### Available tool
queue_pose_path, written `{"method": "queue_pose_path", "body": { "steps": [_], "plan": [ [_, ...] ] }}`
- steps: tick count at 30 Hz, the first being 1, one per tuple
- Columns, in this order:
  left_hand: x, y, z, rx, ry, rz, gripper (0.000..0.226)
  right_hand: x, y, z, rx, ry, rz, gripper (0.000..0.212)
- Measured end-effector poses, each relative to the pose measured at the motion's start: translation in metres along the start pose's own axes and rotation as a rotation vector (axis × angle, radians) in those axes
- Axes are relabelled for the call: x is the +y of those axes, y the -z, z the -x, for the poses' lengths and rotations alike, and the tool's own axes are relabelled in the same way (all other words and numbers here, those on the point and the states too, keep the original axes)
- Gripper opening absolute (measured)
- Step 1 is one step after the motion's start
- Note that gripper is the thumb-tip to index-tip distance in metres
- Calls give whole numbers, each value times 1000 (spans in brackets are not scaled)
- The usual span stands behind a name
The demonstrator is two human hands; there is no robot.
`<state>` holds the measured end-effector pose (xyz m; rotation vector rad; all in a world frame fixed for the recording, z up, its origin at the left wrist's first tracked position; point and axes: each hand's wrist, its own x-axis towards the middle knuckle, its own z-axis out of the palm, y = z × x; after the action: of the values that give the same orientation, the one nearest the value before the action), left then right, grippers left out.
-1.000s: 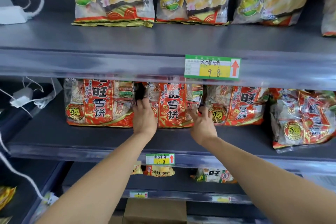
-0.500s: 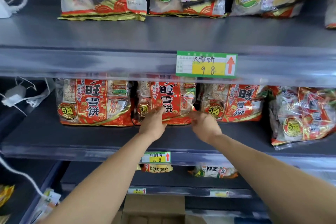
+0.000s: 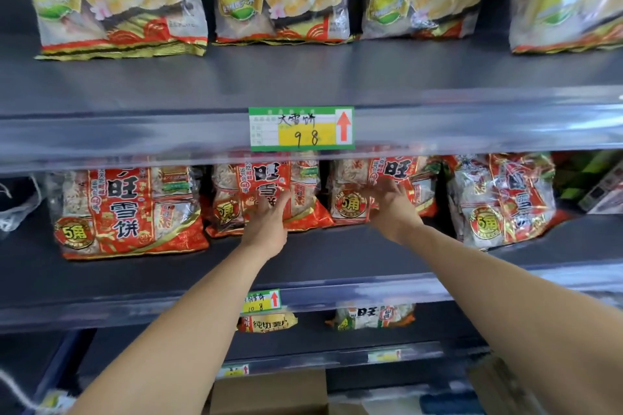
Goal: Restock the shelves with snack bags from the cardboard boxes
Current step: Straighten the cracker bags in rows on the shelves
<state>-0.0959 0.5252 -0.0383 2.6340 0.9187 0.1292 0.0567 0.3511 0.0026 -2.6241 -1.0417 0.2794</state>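
Crinkly, shiny red plastic snack bag (image 3: 256, 178) stands upright on the flat grey shelf (image 3: 337, 251), left hand (image 3: 268, 224) pressed flat on its front, fingers straight, while the right hand (image 3: 392, 209) rests spread open against the neighbouring bag (image 3: 350, 202).

Glossy, crinkled red plastic snack bags (image 3: 131, 212) catch the light; the dark grey shelf (image 3: 303, 253) looks matt and smooth, and a brown cardboard box (image 3: 269, 391) dull and papery.
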Motion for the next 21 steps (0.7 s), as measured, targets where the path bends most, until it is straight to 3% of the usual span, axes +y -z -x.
{"method": "queue_pose_path", "body": {
  "steps": [3, 6, 12, 17, 21],
  "plan": [
    [3, -5, 6, -73, -49, 32, 70, 7, -13, 5, -64, -39, 17, 37],
    [2, -3, 2, -131, -37, 70, 72, 8, -26, -2, -245, -89, 52, 49],
    [-2, 8, -10, -206, -22, 53, 75, 4, -26, -10, -424, -75, 128, 63],
    [12, 12, 5, -188, -9, -40, 69, 16, -8, 6, -302, -49, 74, 45],
    [43, 11, 11, -175, -95, -42, 55, 38, 15, 22, -92, -197, 67, 38]
  ]
}}
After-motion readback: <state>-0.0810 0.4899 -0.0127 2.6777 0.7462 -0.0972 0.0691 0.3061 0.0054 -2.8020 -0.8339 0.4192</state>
